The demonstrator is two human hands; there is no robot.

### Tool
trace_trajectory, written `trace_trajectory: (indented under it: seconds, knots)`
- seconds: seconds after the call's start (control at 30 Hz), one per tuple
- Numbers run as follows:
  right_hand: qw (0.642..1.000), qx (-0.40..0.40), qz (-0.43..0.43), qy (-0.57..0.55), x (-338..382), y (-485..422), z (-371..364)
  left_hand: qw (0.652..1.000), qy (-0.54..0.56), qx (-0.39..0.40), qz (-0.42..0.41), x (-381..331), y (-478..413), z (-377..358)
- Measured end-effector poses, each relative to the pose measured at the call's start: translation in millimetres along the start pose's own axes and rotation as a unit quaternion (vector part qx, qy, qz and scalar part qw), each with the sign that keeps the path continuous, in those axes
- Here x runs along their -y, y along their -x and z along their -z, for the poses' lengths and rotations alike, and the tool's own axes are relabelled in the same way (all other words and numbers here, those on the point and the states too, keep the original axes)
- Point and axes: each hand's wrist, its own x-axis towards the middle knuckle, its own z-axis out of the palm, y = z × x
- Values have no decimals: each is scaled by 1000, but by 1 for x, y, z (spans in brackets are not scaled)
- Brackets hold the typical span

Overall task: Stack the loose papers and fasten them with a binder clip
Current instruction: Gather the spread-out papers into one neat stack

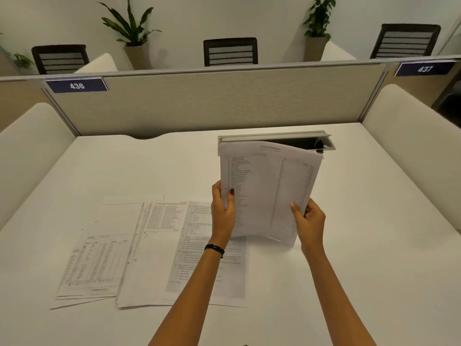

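Both hands grip upright paper stack (pixel 268 191); L hand (pixel 222 212), R hand (pixel 310 222).

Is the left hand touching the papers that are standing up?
Touching. The head view shows the left hand gripping the upright papers by their left edge, thumb on front.
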Motion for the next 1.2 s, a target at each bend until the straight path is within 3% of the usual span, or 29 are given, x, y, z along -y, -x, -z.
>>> trace_trajectory:
  seconds: [0.23,0.9,1.2]
  knots:
    - [1000,4,25,8,8,-2,-2,999,-4,-36,-37,-4,-1,-6]
    - [1000,21,-11,-1,-8,-3,3,1000,-15,-20,8,14,9,-2]
    - [1000,10,11,10,-1,-6,0,1000,-7,-24,-4,6,6,-3]
